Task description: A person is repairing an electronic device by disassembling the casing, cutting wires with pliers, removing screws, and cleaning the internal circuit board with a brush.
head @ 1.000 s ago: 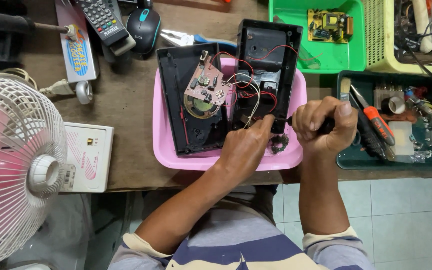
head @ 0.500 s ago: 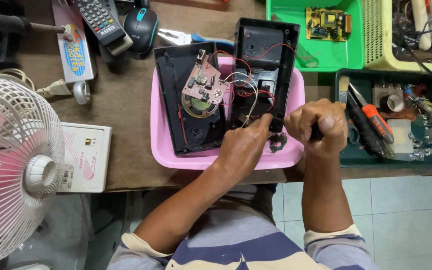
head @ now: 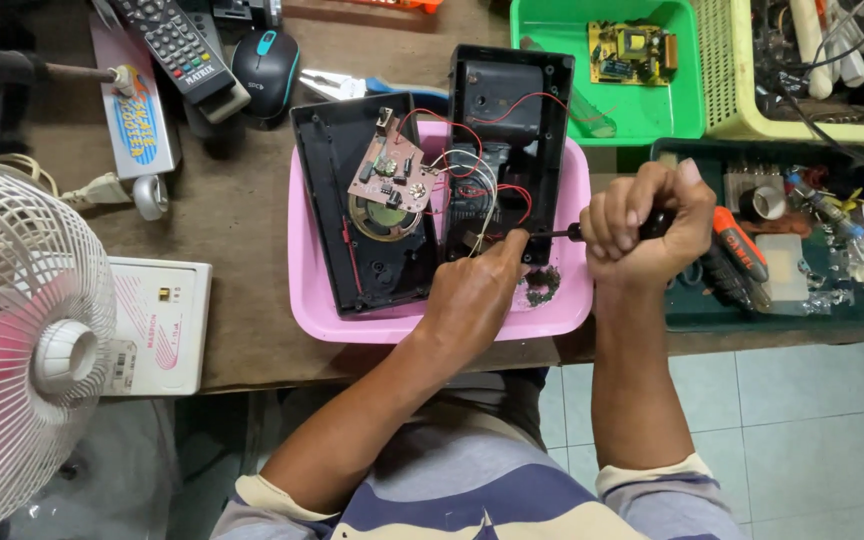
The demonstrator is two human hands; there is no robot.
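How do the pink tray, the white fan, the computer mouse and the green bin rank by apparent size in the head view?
1. white fan, though it sits nearer the camera
2. pink tray
3. green bin, partly cut off
4. computer mouse

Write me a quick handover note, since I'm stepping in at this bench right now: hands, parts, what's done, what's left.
Left hand: rests on the right black housing half at its lower edge, steadying it.
Right hand: fisted around a screwdriver, whose shaft points left at that housing's lower corner.
Parts: both housing halves lie open in the pink tray; the left half holds a speaker with a brown circuit board above it, and red and white wires join the halves.
Done: case opened.
Left: work at that corner is unfinished; the case is not closed.
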